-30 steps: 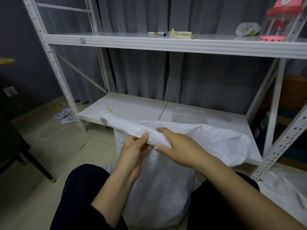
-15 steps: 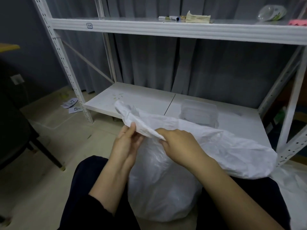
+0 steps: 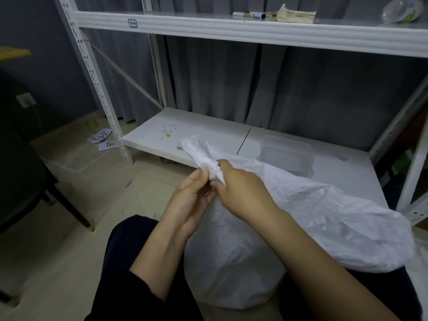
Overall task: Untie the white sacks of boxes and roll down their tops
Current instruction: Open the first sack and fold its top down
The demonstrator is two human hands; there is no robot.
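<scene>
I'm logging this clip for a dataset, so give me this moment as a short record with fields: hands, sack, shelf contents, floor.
left hand: left hand pinches the sack's twisted neck
right hand: right hand grips the same neck from the other side
sack: white sack stands on the floor between the person's knees, top still bunched, not rolled down
lower shelf: clear plastic box
upper shelf: marker, folded paper
floor: numbered paper slips by the rack post

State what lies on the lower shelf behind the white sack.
Behind the white sack, the lower shelf holds a clear plastic container and some greenish marks. The sack's top covers the container's front and part of the shelf, so anything there is hidden.
</scene>
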